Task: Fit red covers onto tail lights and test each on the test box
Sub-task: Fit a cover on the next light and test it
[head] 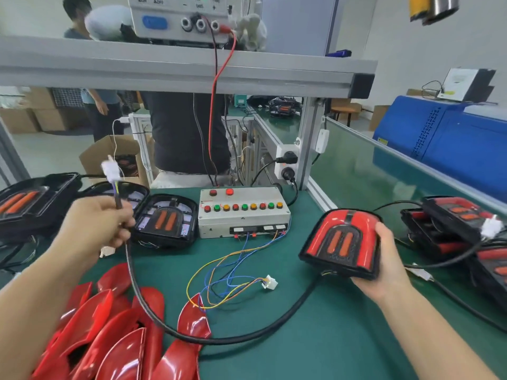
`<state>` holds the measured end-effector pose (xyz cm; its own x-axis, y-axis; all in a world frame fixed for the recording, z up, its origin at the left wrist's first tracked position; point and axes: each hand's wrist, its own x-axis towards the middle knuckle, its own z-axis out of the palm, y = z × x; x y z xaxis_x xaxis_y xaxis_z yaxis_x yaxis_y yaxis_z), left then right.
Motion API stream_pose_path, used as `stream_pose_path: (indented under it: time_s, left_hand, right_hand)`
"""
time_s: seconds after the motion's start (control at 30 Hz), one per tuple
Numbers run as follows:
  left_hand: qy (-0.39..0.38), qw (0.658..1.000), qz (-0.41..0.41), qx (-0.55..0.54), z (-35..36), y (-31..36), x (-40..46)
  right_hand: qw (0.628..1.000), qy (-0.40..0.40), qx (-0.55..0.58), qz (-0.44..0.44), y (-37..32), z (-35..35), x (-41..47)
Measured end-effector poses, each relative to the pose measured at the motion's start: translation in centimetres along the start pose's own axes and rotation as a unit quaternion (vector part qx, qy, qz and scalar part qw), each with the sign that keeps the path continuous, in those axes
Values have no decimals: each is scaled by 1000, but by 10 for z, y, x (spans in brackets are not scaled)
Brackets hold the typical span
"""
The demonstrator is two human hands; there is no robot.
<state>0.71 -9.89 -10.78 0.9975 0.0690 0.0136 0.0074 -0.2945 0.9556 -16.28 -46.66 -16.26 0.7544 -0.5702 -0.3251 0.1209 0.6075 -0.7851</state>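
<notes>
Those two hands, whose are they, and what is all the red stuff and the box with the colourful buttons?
The hands belong to a person wearing a camera on their head, so you see what they see, looking down at a green table. The right hand holds a tail light with a red cover already on it. A black cable runs from that light to the left hand, which grips it near its white plug. The grey test box with coloured buttons checks that lights work. Its loose coloured wires end in a white connector. The shiny red pieces in front are spare covers. More lights wait on both sides.
</notes>
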Motion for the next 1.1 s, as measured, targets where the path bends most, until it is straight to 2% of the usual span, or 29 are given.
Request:
stream_pose_path:
  time_s: [0.13,0.23,0.3,0.37,0.43,0.5,0.6,0.7,0.73,0.77,0.83,0.87,0.9,0.97,1.0,1.03,1.07,1.1]
  left_hand:
    - [-18,978,127,-163,5,34,-14]
    - [-74,928,203,-305,16,56,-24]
    - [-127,882,203,-406,26,64,-28]
    - [-171,838,159,-493,39,66,-31]
    - [-208,816,140,-520,55,60,-36]
    - [-245,836,185,-455,73,46,-45]
    - [-277,889,267,-247,96,22,-58]
    - [-296,899,317,-69,112,9,-66]
    - [-296,897,326,-34,115,7,-68]
    - [-296,897,328,-10,118,6,-69]
    - [-298,895,330,17,122,6,-68]
    - [-302,894,329,22,123,8,-68]
    - [-305,894,328,23,125,10,-68]
    - [-311,893,324,19,127,14,-67]
    - [-315,894,319,13,128,16,-67]
    - [-318,895,314,6,128,18,-66]
    - [-320,895,311,-1,128,19,-67]
    - [-323,894,310,-7,129,21,-68]
  right_hand:
    - [997,14,-73,36,0,-9,10]
    - [989,33,-139,35,0,-12,17]
    - [969,71,-236,11,-2,-11,21]
    - [934,104,-341,-25,-6,-10,25]
    - [895,116,-424,-70,-8,-11,29]
    - [848,113,-508,-103,-12,-11,30]
    - [778,96,-609,-117,-17,-7,30]
    - [665,110,-721,-159,-21,6,19]
    - [644,108,-732,-192,-21,12,12]
    - [639,96,-725,-239,-20,19,3]
    - [678,-4,-652,-340,-16,33,-19]
    - [702,-95,-603,-367,-13,42,-33]
    - [701,-191,-572,-381,-9,49,-47]
    - [631,-332,-576,-400,2,59,-67]
    - [589,-368,-591,-411,9,61,-71]
    - [554,-382,-606,-424,15,63,-73]
    - [535,-383,-612,-439,20,65,-73]
    - [533,-383,-603,-453,24,66,-73]
